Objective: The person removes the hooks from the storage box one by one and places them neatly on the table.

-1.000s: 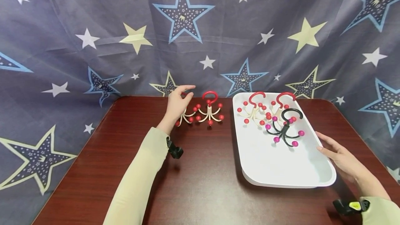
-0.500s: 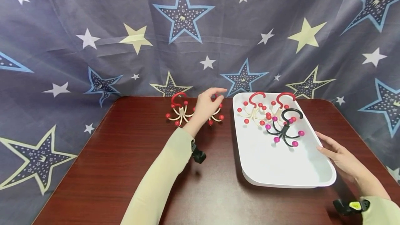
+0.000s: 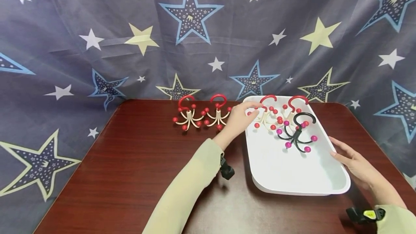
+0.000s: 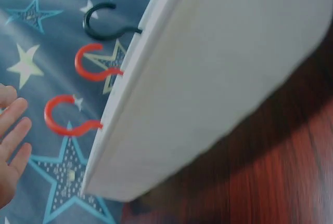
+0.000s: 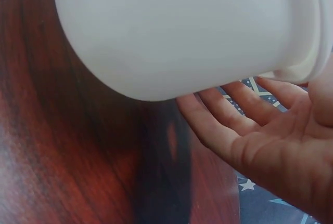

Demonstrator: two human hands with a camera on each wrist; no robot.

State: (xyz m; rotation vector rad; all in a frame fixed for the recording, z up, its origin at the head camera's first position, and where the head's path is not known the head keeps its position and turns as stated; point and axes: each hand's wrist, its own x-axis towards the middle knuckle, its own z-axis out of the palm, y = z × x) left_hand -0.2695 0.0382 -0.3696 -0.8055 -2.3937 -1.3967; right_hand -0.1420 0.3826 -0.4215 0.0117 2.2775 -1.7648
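My left hand (image 3: 241,119) hovers over the left rim of a white tray (image 3: 299,176), thumb and forefinger apart and nothing between them. Beneath and beside its fingertips is a cream multi-arm hook hanger (image 3: 264,117) with a red hook and red ball tips. A second cream hanger (image 3: 290,117) lies at the tray's back right, partly covered by a black hanger (image 3: 296,137) with magenta balls. At the tray's right side my right hand (image 3: 355,165) holds the edge, thumb at the rim; in the right wrist view its fingers (image 5: 208,117) lie along the outer wall.
Two more cream hangers with red hooks, a left one (image 3: 189,118) and a right one (image 3: 218,117), stand side by side at the back of the brown table (image 3: 130,176). A star-patterned cloth (image 3: 214,50) hangs right behind the table's far edge.
My left hand has moved right, past the two hangers on the table to the tray's left rim, uncovering both. The right hand, tray and hangers stay in place.
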